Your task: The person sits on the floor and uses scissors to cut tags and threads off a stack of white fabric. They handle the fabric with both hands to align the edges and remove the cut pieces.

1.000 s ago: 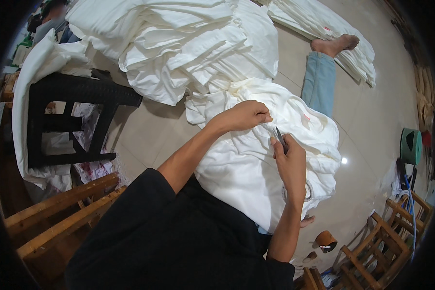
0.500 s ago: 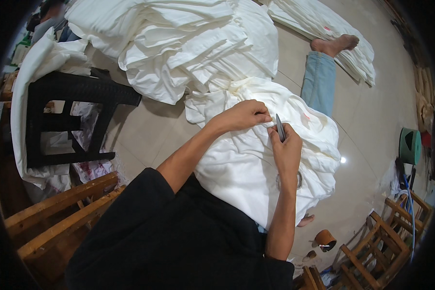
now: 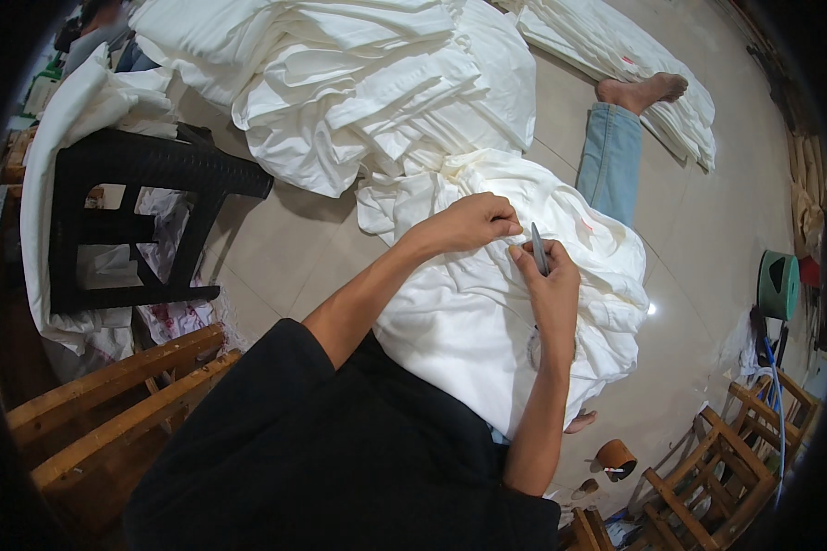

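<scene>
A heap of white cloth (image 3: 450, 321) lies bunched over my lap. My left hand (image 3: 476, 223) is closed in a pinch at the upper part of this cloth, the thumb pressed against curled fingers. Just to its right, my right hand (image 3: 553, 286) grips thread snips (image 3: 539, 250), whose narrow grey blades point up and away from me. The blade tip is close to the left fingertips, a small gap apart. What sits exactly between the left thumb and finger is too small to make out beyond white cloth.
A larger pile of white cloth (image 3: 340, 101) spreads ahead. More folded white cloth (image 3: 588, 46) lies beyond my outstretched leg. A black plastic stool (image 3: 147, 170) stands at left, above wooden bars (image 3: 119, 386). A brown cup (image 3: 616, 456) and wooden frames (image 3: 708, 468) are at lower right.
The view has shifted slightly. My left hand has moved a little closer to the snips' tip, and both hands stay over the cloth with the same grips.
</scene>
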Motion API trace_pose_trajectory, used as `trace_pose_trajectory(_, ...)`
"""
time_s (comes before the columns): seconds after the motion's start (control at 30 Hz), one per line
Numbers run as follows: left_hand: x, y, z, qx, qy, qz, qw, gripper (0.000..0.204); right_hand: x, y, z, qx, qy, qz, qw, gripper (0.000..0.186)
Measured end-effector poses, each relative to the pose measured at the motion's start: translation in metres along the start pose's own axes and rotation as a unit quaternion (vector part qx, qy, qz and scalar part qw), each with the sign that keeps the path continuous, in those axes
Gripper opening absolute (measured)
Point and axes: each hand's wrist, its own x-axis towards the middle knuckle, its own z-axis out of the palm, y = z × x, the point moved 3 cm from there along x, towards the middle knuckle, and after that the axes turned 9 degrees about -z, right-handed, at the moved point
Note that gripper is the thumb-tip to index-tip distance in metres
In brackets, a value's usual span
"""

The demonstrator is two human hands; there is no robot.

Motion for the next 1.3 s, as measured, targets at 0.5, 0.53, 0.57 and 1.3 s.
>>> trace_pose_trajectory(0.5,-0.002,-0.001,0.002,-0.010,0.026,0.005,1.000,0.025,0.001,-0.009,-0.020,0.082,-0.030,0.073,0.994,0.022)
trace_pose_trajectory(0.53,-0.002,0.001,0.002,-0.007,0.020,0.004,1.000,0.025,0.000,-0.010,-0.014,0.061,-0.028,0.042,0.997,0.023)
trace_pose_trajectory(0.57,-0.002,0.001,0.001,-0.007,0.013,-0.009,1.000,0.025,0.000,-0.011,-0.008,0.008,0.000,0.020,1.000,0.026)
trace_pose_trajectory(1.3,-0.026,0.020,0.019,0.071,0.176,0.188,0.964,0.014,0.011,-0.014,-0.018,0.170,0.002,0.117,0.979,0.028)
